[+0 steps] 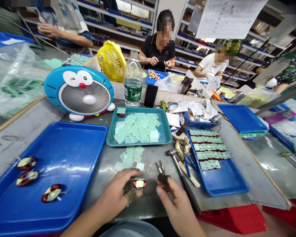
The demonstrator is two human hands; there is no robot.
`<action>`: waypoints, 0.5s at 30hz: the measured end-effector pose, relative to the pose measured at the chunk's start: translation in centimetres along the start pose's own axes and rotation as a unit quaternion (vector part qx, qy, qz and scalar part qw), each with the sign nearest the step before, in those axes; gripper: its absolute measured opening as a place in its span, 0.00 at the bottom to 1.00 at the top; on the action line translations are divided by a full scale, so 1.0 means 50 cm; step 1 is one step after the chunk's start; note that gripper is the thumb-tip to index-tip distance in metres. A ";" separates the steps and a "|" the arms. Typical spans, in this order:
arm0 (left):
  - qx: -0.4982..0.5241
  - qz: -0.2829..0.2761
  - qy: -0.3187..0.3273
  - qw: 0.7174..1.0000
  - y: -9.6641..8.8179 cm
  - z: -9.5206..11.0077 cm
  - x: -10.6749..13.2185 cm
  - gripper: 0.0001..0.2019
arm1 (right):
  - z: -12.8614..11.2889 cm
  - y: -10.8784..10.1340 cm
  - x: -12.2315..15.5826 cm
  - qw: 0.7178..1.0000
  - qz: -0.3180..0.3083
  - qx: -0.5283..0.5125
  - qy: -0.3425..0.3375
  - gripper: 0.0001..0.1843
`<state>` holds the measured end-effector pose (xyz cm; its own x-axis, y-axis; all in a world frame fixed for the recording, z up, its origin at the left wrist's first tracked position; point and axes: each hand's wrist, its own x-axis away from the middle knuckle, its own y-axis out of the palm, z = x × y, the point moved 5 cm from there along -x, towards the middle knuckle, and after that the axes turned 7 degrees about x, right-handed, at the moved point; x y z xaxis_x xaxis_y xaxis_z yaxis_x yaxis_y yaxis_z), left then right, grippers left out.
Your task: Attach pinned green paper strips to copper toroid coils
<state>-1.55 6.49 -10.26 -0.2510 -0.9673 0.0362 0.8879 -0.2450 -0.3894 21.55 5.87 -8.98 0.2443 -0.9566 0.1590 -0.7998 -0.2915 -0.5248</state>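
Observation:
My left hand pinches a copper-wound coil with a pale yellow top between its thumb and forefinger; the thumb wears a dull wrap. To its right, my right hand is closed, a dark cover on its forefinger. A two-pronged metal tool sticks out past that finger, its lower part hidden. Pale green square sheets lie loose beyond my hands, and more fill a teal tray. Three similar coils rest in the blue tray at left.
A hammer and blue-handled pliers lie right of my hands. Rows of coils with green sheets sit in the right blue tray. Behind stand a blue fan, a water bottle and a phone. Co-workers sit opposite.

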 end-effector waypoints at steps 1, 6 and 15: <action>-0.002 0.000 0.000 1.000 0.001 -0.004 0.000 0.23 | -0.002 0.000 -0.002 1.000 -0.001 0.015 -0.004 0.11; -0.026 -0.012 0.009 1.000 0.010 -0.015 0.002 0.18 | -0.022 0.000 -0.014 0.995 -0.017 0.083 -0.049 0.08; -0.010 0.019 0.046 0.999 0.008 -0.010 0.003 0.23 | -0.097 0.031 -0.054 0.968 -0.073 0.197 -0.138 0.13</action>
<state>-1.41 6.30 -10.88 -0.2532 -0.9653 -0.0640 0.8896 -0.2063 -0.4076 17.01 7.99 -6.17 0.5195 -0.8527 0.0553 -0.4880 -0.3492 -0.7999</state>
